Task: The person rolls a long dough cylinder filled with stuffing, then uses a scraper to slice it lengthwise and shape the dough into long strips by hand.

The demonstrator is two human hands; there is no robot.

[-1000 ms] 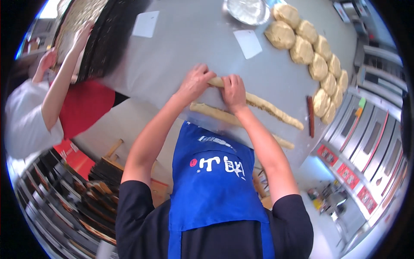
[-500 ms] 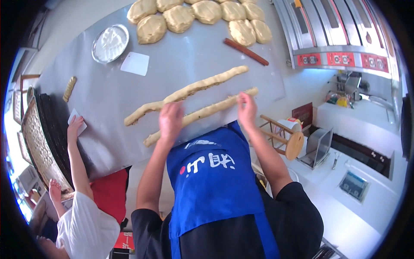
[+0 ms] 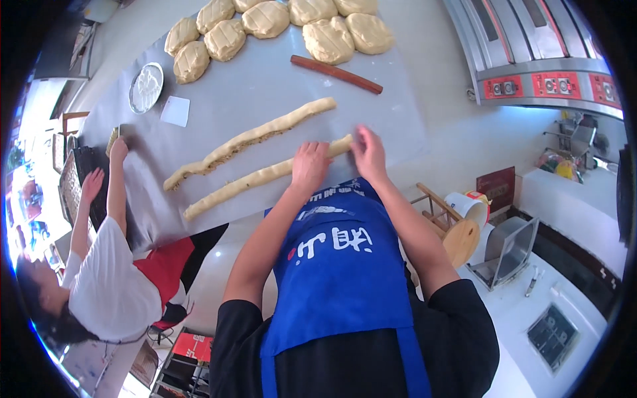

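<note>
A long filled dough rope (image 3: 245, 182) lies slantwise on the metal table in front of me. My left hand (image 3: 310, 166) is on its right part, fingers bent over the dough. At the rope's right end is my right hand (image 3: 369, 156), its thumb side against the tip; its fingers are smeared by motion, so their grip is unclear. Farther away, a second dough rope (image 3: 252, 138) runs roughly parallel, dark filling showing along its near side. Neither hand touches that one.
Several large dough lumps (image 3: 265, 20) sit along the far edge, near a wooden rolling pin (image 3: 337, 74). A white scraper (image 3: 175, 111) and a round metal dish (image 3: 146, 87) lie at left. A co-worker's hand (image 3: 119, 149) is at a small twisted dough piece (image 3: 113, 139). A wooden stool (image 3: 460, 242) stands right.
My left hand has moved right along the near rope, closer to my right hand. The view has shifted. The co-worker's hand has gone from a white scraper to the twisted dough piece.
</note>
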